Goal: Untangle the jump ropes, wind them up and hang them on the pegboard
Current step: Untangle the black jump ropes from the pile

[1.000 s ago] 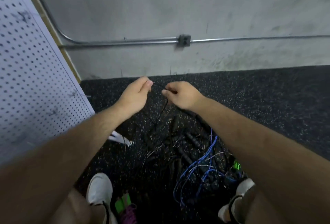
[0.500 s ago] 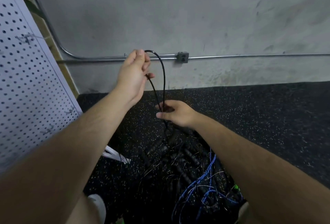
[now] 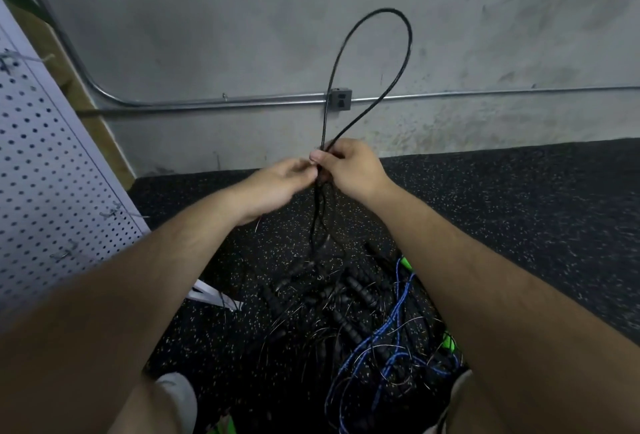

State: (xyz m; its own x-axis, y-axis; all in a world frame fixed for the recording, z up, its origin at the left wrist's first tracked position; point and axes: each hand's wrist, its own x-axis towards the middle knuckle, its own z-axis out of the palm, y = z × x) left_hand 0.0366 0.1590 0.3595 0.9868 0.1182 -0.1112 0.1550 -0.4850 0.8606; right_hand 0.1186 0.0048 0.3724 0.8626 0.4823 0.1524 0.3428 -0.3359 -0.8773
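Black jump rope (image 3: pixel 411 35) loops above right hand (image 3: pixel 351 170), grip pinching it (left hand (image 3: pixel 277 188) pinches too).

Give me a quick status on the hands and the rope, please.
Right hand grips black rope, loop rising above it. Left hand pinches the same rope alongside. Strands run down into tangled pile on floor.

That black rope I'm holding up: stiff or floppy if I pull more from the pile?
Probably springy, not limp: the black rope stands in an open loop above the right hand, unsupported. Thin, so likely light. Its lower strands run into the tangled pile, so pulling may drag others along.
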